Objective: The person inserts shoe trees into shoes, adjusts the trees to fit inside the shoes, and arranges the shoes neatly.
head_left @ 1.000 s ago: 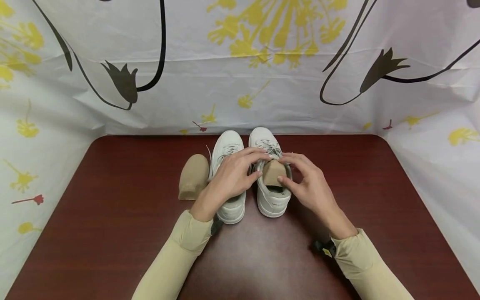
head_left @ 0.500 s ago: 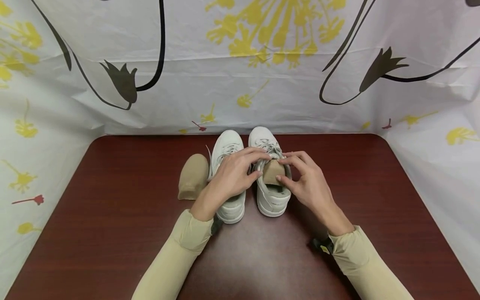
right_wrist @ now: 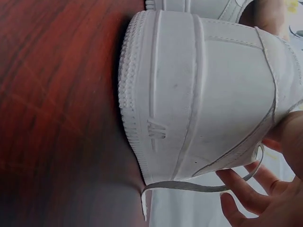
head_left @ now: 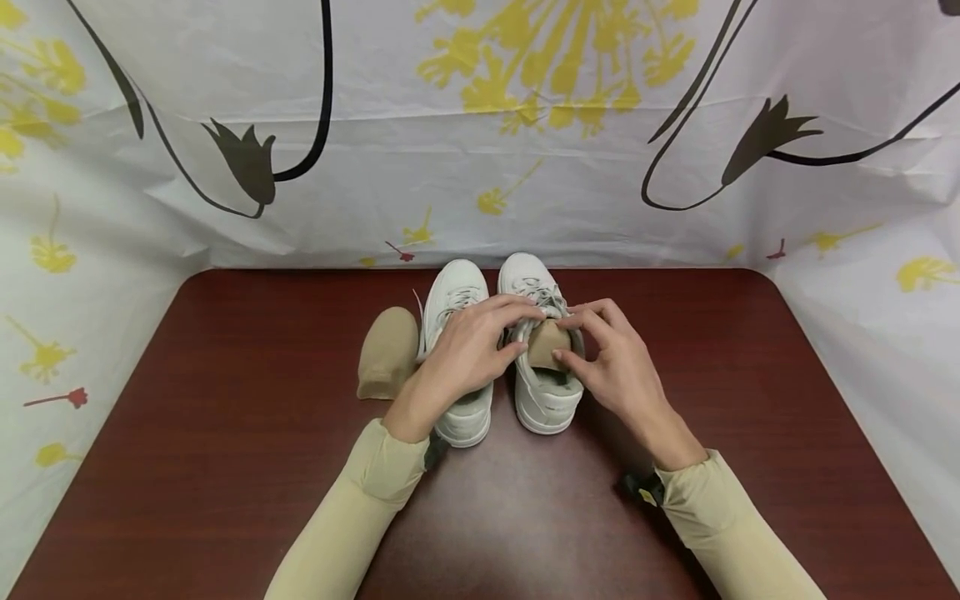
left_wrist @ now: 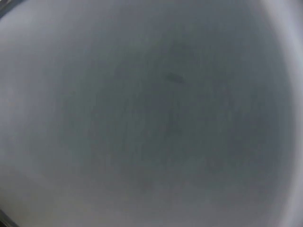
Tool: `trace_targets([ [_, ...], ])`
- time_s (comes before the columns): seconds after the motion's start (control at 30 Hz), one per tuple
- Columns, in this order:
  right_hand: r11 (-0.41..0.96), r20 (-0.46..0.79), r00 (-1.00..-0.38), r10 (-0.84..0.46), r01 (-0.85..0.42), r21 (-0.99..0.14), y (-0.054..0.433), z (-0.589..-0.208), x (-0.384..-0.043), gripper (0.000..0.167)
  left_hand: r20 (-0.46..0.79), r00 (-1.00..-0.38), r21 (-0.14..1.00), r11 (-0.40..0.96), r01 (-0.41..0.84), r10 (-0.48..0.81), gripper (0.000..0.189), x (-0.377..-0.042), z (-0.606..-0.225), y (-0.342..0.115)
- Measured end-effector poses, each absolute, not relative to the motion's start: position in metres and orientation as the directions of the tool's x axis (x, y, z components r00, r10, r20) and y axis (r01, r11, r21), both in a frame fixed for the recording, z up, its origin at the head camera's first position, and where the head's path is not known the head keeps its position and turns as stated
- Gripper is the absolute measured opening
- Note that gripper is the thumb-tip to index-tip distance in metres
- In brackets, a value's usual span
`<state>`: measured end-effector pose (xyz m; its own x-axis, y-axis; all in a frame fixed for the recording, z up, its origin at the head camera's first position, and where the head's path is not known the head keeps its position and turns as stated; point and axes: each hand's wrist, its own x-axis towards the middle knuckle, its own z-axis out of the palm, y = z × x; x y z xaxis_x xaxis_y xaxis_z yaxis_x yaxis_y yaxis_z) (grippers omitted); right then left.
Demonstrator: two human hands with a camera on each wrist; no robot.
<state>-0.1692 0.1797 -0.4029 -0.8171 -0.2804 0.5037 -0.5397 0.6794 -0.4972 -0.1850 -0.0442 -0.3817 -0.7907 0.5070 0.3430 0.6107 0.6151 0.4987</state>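
Note:
In the head view, a tan shoe insert (head_left: 550, 343) sits in the opening of the right white sneaker (head_left: 547, 408). My right hand (head_left: 626, 367) curls in from the right, thumb on the insert and index finger at its front edge. From the left, my left hand (head_left: 472, 342) reaches across the other white sneaker (head_left: 463, 427); its curled fingers grip the right sneaker's tongue and collar. The insert's front part is hidden inside the shoe. The right wrist view shows the sneaker's side (right_wrist: 227, 90) with a loose lace (right_wrist: 189, 186) beside my fingers.
A second tan shoe insert (head_left: 387, 354) lies left of the sneakers on the dark red table (head_left: 262, 450). A patterned white cloth (head_left: 375, 158) hangs behind the table and along both sides. The left wrist view is filled by a blurred grey surface.
The insert has slid slightly forward into the shoe, showing more of the heel interior. My right thumb has shifted a little forward; my left hand stays nearly still.

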Motion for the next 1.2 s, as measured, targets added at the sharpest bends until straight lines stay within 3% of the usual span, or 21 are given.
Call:
trace_targets([
  [0.67,0.689,0.486,-0.824,-0.292,-0.533,-0.49,0.1782,-0.4048,-0.1718,0.046,0.366,-0.783,0.498,0.605,0.621,0.502,0.042,-0.1847,-0.3845,-0.0445],
  [1.2,0.763,0.443,-0.858,-0.26,-0.464,-0.45,0.1722,-0.3991,-0.1711,0.041,0.364,-0.785,0.497,0.609,0.619,0.501,0.042,-0.1856,-0.3838,-0.0427],
])
